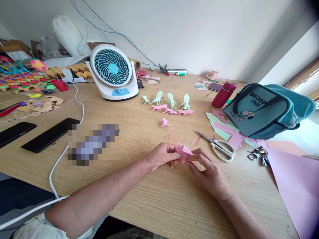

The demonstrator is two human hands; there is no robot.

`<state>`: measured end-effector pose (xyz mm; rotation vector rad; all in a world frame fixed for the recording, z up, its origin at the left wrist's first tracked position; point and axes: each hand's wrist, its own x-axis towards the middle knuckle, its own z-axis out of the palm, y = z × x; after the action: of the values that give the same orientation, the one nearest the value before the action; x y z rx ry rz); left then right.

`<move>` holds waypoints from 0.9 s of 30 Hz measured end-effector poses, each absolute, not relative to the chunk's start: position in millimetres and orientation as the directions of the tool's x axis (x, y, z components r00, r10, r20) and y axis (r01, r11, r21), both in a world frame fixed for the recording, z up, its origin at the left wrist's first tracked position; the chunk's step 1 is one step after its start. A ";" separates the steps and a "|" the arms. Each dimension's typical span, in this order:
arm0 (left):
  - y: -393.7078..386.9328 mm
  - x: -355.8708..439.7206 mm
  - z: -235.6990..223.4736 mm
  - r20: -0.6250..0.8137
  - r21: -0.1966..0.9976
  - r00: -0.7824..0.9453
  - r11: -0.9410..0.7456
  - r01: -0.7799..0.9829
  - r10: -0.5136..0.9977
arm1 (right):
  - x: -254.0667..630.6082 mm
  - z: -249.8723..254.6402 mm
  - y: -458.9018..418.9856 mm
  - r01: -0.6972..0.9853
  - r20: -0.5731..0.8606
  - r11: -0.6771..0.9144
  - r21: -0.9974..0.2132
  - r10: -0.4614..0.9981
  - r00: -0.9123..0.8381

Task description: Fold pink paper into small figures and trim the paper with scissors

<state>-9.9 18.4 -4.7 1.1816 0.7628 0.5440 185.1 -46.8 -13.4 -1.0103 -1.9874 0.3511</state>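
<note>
A small piece of folded pink paper (pixel 183 151) is held between both hands, just above the wooden table (pixel 139 186). My left hand (pixel 163 155) pinches its left side, thumb in front. On its right lower edge, the thumb and fingers of my right hand (pixel 206 169) are closed. Pointed flaps stick up from the top of the paper. Beyond the hands stands a small pink folded paper figure (pixel 164 122). Farther back, several pink figures (pixel 171 111) and pale green folded figures (pixel 170 100) stand in loose rows.
Scissors (pixel 220 147) lie right of my hands, near keys (pixel 260 154), paper offcuts (pixel 219 127) and a large pink sheet (pixel 296 186). A teal bag (pixel 259 109) and red flask (pixel 224 94) stand behind. At left are a fan (pixel 113 73), white cable (pixel 53 172) and black flat objects (pixel 51 134).
</note>
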 end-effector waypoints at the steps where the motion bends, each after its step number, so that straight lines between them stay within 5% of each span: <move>1: 18.4 -9.9 -4.4 -0.239 0.955 0.638 0.297 0.016 0.732 | 184.8 -13.3 -46.7 0.522 0.564 0.624 -0.581 0.771 -0.294; 10: 16.9 -6.9 -5.6 -0.224 0.965 0.638 0.260 0.038 0.737 | 179.4 -16.7 -46.0 0.459 0.530 0.531 -0.712 0.836 -0.146; 19: 15.7 -6.6 -7.2 -0.153 0.988 0.660 0.099 0.118 0.735 | 174.5 -27.1 -43.7 0.098 0.310 0.312 -0.945 0.950 -0.043; 27: 6.5 -6.2 -7.3 -0.076 0.981 0.643 -0.058 0.184 0.762 | 170.2 -28.9 -41.0 0.052 0.225 0.223 -0.974 0.973 0.050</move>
<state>-6.2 6.5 -7.3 1.5929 0.8028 0.5666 170.2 -41.0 -28.9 -1.0999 -1.3001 0.9791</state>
